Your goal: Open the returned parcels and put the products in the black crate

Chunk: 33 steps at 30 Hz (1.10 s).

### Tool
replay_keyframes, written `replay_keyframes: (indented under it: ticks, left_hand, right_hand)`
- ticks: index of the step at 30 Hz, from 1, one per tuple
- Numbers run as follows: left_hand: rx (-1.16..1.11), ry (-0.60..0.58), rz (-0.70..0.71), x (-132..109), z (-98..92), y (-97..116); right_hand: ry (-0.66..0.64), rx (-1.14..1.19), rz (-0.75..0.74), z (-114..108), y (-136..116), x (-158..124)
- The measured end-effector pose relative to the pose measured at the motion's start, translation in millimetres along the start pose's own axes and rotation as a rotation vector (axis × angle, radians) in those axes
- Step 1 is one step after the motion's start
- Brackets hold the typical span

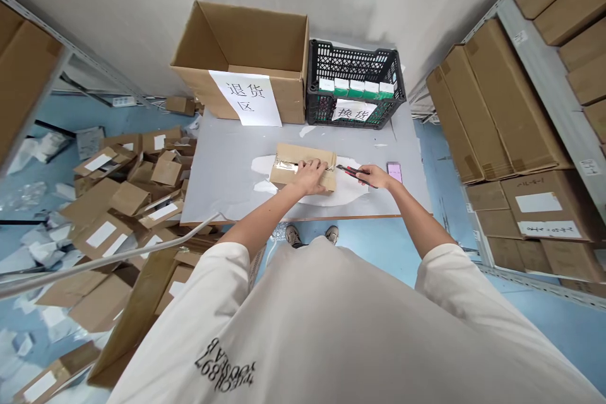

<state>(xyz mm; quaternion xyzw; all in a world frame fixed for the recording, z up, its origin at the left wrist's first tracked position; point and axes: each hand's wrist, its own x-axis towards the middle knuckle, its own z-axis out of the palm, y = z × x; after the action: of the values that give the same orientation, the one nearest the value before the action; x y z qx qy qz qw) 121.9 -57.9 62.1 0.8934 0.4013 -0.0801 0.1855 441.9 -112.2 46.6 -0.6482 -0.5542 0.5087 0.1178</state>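
Observation:
A small brown cardboard box (298,153) lies on the table in front of me, with a shiny strip of tape along its top and a dark slit in the middle. My left hand (310,177) rests on top of it and grips it, fingers bent over the surface. In my right hand (372,175) is a red and black box cutter (353,171), its blade pointing left at the box's right end. Whether the blade tip touches the cardboard cannot be made out. Right of that hand lies a pink-screened phone (394,172).
At the table's (222,158) back stand a large open carton (199,85) with a paper sign and a black plastic crate (315,104) holding several green-and-white boxes. Opened cartons (127,199) pile on the left floor. Loaded shelves (516,0) rise at right. A grey pole (142,251) crosses at left.

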Motion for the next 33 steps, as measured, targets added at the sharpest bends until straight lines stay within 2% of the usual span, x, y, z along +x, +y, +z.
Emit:
replay_keyframes:
  ticks: [3,9,15,19,22,27,33]
  left_hand:
    - [0.027,0.002,0.023,6.0,0.6,9.9]
    - [0.044,-0.021,0.034,15.6,5.3,23.9]
    - [0.040,-0.031,0.011,18.2,11.7,24.8]
    - [0.055,-0.005,0.042,15.1,15.2,23.2]
    - [0.058,0.000,0.037,13.0,14.9,23.2]
    - [0.058,-0.006,0.037,9.9,10.3,24.1]
    - [0.090,0.016,0.065,7.3,7.4,24.7]
  right_hand:
    - [0.054,-0.014,-0.057,-3.3,3.2,1.2]
    - [0.054,-0.115,-0.095,-5.5,0.5,3.1]
    - [0.067,-0.289,-0.129,-4.4,-11.9,5.7]
    - [0.017,-0.317,-0.132,1.4,-19.1,13.5]
    - [-0.032,-0.250,-0.098,5.5,-20.0,15.5]
    - [-0.166,0.017,0.025,11.7,-13.9,9.3]
    - [-0.118,0.112,0.056,24.3,-14.1,8.3]
